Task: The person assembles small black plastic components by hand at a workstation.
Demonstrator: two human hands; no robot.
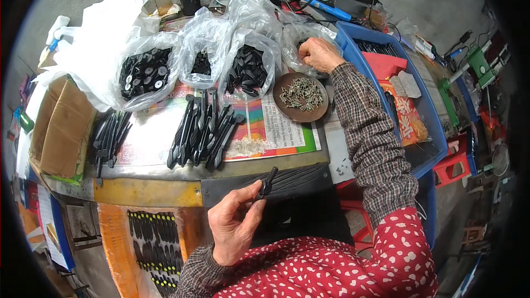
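My left hand (237, 221) is closed at the table's front edge, pinching a small black plastic part (269, 181) between thumb and forefinger; the part points up and away. My right hand (320, 55) is at the mouth of a clear plastic bag (295, 38) at the back right, its fingers curled down and their tips hidden. Just in front of that bag stands a round brown dish (282, 111) of small metal screws or pins (301, 92). Long black plastic pieces (201, 129) lie in a pile at the middle of the table, with another bunch (110, 135) farther left.
Clear bags of black parts (146, 74) (245, 69) stand along the back. A blue crate (436, 127) is at the right, a cardboard box (61, 124) at the left. Below the table's edge, an orange crate (113, 243) holds rows of black pieces with yellow ends. Red stools (452, 165) stand right.
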